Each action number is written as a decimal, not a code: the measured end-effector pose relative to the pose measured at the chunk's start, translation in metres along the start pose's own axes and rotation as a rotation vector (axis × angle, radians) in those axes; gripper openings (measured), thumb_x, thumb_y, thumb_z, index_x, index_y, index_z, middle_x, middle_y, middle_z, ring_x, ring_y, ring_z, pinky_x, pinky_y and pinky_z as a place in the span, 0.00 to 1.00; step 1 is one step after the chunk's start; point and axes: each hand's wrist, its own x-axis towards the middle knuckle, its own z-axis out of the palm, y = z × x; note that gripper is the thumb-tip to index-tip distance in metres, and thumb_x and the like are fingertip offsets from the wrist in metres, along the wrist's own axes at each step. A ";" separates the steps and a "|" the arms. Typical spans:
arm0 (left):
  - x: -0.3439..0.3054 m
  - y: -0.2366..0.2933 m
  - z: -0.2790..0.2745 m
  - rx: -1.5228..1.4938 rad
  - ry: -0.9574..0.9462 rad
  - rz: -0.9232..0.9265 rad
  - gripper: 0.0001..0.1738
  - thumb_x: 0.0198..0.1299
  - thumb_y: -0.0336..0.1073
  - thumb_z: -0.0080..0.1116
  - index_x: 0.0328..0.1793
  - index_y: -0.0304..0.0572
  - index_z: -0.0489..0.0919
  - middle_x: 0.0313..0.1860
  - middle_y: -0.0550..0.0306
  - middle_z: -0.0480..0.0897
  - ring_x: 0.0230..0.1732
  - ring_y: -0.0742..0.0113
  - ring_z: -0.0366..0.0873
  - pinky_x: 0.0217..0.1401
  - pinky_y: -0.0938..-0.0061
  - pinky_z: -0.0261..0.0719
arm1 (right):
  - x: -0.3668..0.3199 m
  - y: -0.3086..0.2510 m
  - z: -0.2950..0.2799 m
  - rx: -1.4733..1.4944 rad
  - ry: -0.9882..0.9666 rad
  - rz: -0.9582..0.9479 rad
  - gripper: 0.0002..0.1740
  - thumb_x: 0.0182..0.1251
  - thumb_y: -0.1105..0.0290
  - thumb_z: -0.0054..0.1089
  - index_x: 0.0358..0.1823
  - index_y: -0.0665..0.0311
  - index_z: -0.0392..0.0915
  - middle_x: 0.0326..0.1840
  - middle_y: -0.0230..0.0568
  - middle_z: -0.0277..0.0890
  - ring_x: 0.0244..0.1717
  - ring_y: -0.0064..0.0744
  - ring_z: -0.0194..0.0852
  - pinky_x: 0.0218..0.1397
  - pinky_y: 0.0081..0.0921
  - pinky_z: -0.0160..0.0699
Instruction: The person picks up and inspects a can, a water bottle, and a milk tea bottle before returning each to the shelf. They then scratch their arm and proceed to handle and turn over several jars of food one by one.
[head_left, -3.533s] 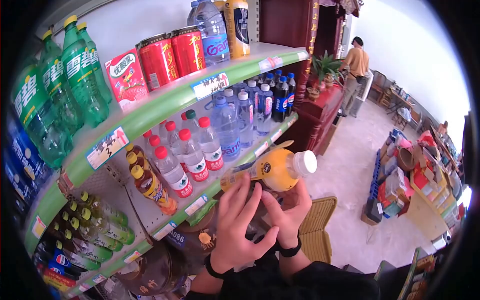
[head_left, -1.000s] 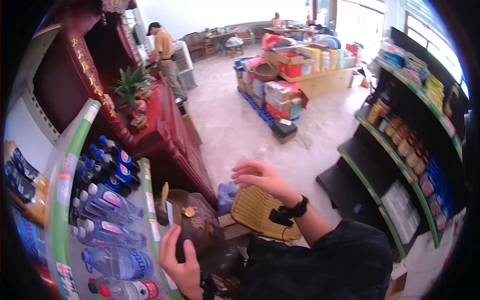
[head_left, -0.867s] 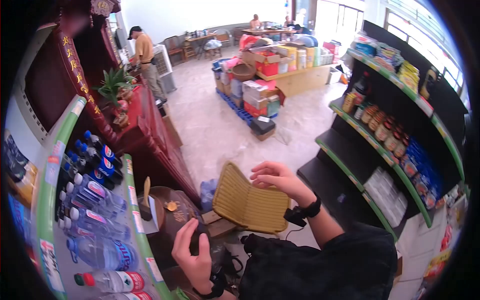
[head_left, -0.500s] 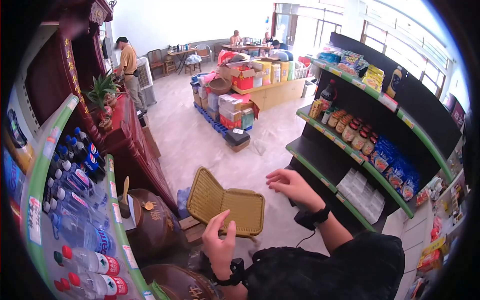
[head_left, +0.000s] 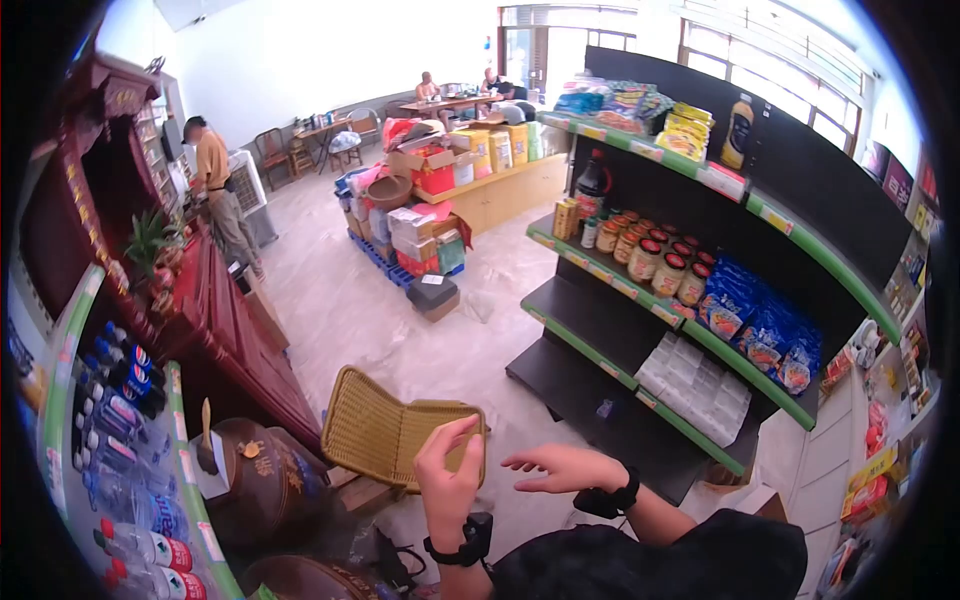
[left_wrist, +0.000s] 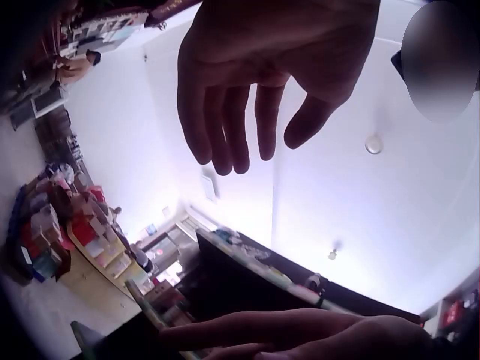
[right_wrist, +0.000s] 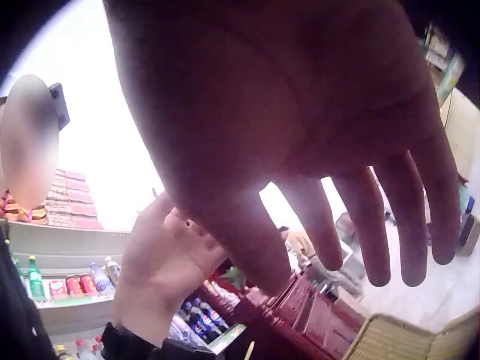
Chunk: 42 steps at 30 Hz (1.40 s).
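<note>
In the head view my left hand point(head_left: 448, 475) is raised at the lower middle, its fingers loosely bent and holding nothing. Just to its right my right hand point(head_left: 570, 467) reaches inward with relaxed, extended fingers, also bare of any object. Both wrists wear black bands with small cameras. Beyond the hands, overlapped by the left fingertips in this view, stands a yellow woven chair point(head_left: 370, 420). The left wrist view shows the left fingers point(left_wrist: 236, 142) spread slightly apart, with the right hand below. Fingers and thumb of the right hand point(right_wrist: 300, 127) are apart in the right wrist view.
A black shelf unit point(head_left: 560, 300) with jars point(head_left: 645, 262), blue packets point(head_left: 765, 320) and clear boxes point(head_left: 690, 385) stands ahead right. Drink bottles point(head_left: 150, 545) line a shelf at left, beside brown jars point(head_left: 260, 470). Stacked boxes point(head_left: 415, 240) occupy the middle floor; a person point(head_left: 215, 175) stands far left.
An orange drink bottle with a white cap was in my hands at first; it left them before the later frames. The view has swung right to the black shelf, and my hands have drawn closer together.
</note>
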 end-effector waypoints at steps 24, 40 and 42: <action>0.052 0.014 0.416 -0.019 -0.803 0.295 0.17 0.62 0.30 0.66 0.57 0.37 0.85 0.52 0.46 0.86 0.53 0.49 0.85 0.58 0.64 0.81 | -0.282 0.240 -0.157 0.346 0.761 0.439 0.26 0.71 0.59 0.66 0.65 0.66 0.77 0.56 0.50 0.85 0.56 0.40 0.85 0.61 0.34 0.81; 0.353 0.147 0.558 -0.848 -1.083 0.272 0.24 0.66 0.36 0.61 0.66 0.33 0.78 0.57 0.51 0.83 0.58 0.63 0.81 0.59 0.72 0.81 | -0.254 0.123 -0.387 0.183 1.347 -0.092 0.26 0.62 0.68 0.68 0.60 0.72 0.77 0.61 0.52 0.80 0.58 0.38 0.83 0.59 0.34 0.84; 0.385 0.178 0.588 -0.928 -1.041 0.254 0.26 0.64 0.39 0.62 0.66 0.32 0.78 0.55 0.50 0.83 0.57 0.64 0.81 0.58 0.73 0.80 | -0.247 0.103 -0.437 -0.033 1.446 -0.212 0.35 0.64 0.62 0.68 0.69 0.70 0.70 0.69 0.53 0.73 0.65 0.38 0.77 0.62 0.35 0.81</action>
